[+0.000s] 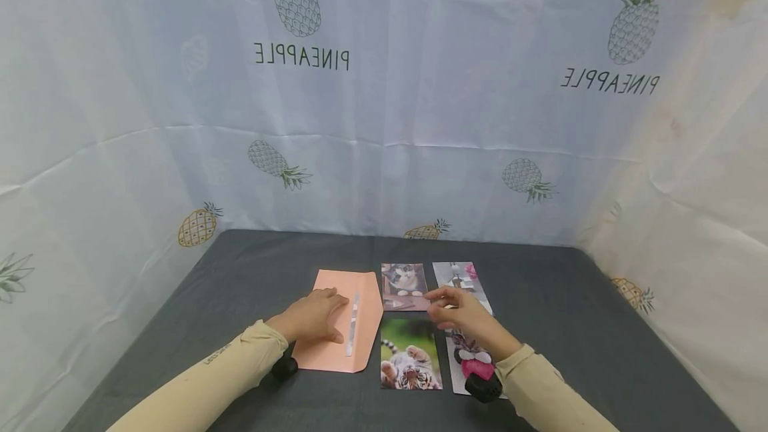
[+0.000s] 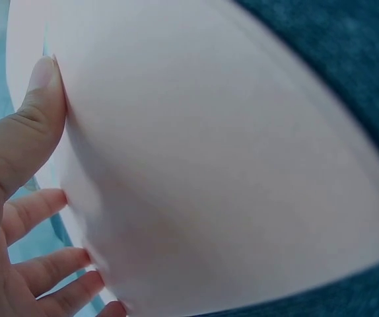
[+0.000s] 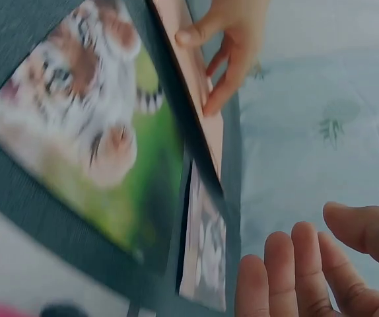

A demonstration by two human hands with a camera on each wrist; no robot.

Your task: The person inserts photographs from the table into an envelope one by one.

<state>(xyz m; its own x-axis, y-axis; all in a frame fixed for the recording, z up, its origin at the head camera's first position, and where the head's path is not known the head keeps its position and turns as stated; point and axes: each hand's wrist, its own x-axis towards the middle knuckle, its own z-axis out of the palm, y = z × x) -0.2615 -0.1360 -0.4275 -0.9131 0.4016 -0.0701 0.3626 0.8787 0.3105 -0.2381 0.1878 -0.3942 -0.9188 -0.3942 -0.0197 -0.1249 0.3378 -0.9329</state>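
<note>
The left hand is spread wide on an orange paper envelope, with its fingertips pressed on the paper and nothing gripped. The right hand is held by the cat picture, its fingers a little bent and its thumb apart; nothing is held in it. Behind, a big white curtain is printed with pineapples. In front of it, a dark table is seen. The envelope is laid on the left, its pointed flap turned right. Beside it, a tiger cub picture is laid nearest the front. To its right, another picture is partly covered by the right arm. Behind these, a picture with something pink and the cat picture are set side by side. A thin pale strip is seen on the envelope.
</note>
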